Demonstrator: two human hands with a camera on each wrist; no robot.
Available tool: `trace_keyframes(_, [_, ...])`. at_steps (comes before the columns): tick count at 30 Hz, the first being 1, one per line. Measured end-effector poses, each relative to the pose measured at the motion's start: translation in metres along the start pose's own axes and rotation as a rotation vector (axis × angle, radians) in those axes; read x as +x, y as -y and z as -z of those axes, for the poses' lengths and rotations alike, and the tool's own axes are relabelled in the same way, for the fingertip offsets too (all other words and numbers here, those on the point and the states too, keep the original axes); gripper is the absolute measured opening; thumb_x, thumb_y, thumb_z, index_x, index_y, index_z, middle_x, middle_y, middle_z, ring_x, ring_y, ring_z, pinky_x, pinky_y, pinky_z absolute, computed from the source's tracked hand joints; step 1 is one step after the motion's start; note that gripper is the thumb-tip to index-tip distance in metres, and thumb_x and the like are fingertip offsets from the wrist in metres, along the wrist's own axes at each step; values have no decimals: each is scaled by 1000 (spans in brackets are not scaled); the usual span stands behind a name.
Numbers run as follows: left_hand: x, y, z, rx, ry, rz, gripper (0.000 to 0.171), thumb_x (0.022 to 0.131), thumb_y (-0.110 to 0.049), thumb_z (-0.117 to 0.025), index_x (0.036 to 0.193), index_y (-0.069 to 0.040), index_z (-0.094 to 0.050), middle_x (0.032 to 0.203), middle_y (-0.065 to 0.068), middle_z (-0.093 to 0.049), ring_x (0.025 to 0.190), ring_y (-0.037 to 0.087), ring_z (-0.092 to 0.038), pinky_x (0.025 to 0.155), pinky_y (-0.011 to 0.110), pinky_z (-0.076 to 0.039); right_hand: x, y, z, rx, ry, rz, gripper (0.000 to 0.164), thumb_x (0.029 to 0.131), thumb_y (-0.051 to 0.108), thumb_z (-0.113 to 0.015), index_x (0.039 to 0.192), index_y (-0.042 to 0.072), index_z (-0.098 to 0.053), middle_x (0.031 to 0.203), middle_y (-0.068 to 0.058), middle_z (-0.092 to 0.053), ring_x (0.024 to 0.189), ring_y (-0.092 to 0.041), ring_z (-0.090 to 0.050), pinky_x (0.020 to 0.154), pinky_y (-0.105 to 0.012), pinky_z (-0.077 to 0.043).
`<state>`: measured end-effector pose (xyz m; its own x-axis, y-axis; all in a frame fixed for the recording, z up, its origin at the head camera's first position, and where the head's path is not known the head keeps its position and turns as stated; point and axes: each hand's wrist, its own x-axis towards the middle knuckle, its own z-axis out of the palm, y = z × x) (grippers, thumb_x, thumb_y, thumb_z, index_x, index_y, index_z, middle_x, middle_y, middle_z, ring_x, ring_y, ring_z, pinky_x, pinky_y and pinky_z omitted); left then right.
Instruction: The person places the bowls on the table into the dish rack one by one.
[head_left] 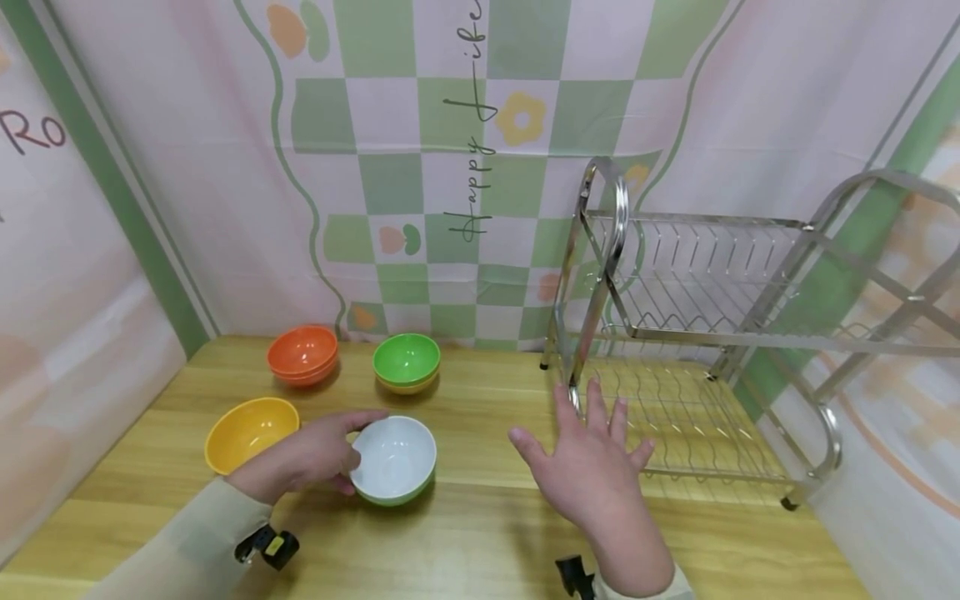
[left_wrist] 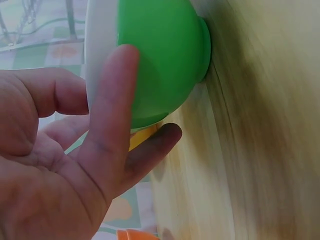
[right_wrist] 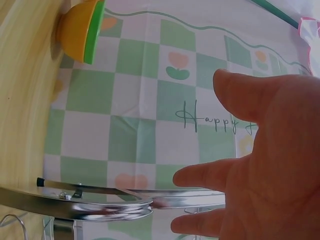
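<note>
A bowl, white inside and green outside, sits at the front middle of the wooden table. My left hand grips its left rim, one finger reaching along the far edge. In the left wrist view, the fingers of the left hand lie on both sides of the rim, one against the green wall. My right hand hovers above the table with fingers spread and nothing in it, in front of a metal dish rack. The right wrist view shows that hand beside the rack's chrome frame.
A yellow bowl stands left of my left wrist, partly covered by it. Behind are stacked orange bowls and a green bowl nested in a yellow one. A patterned cloth hangs along the table's back edge.
</note>
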<state>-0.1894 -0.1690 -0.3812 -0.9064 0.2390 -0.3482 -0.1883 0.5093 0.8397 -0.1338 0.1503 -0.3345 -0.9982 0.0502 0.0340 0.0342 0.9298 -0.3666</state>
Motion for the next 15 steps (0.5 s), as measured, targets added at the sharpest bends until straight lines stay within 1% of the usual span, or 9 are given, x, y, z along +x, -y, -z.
trace_keyframes(6, [0, -1, -1, 55, -13, -22, 76, 80, 19, -54, 148, -14, -50, 149, 18, -42, 66, 29, -60, 55, 38, -59, -1, -1, 1, -12, 9, -8, 105, 84, 86, -24, 161, 16, -14, 161, -25, 9, 140, -57, 12, 92, -84, 14])
trace_keyframes(11, [-1, -1, 0, 51, -9, -24, 74, 80, 18, -54, 147, -14, -50, 149, 18, -42, 68, 30, -60, 56, 39, -59, -1, 0, 2, -7, 12, -10, 105, 84, 87, -25, 161, 17, -14, 161, -24, 10, 139, -57, 13, 91, -83, 15])
trace_keyframes(15, [-1, -1, 3, 48, -15, -45, 74, 79, 16, -55, 147, -13, -51, 149, 19, -42, 68, 30, -60, 56, 40, -59, -1, 1, 2, -6, 10, -6, 105, 84, 87, -25, 161, 16, -14, 161, -24, 9, 139, -57, 13, 91, -83, 15])
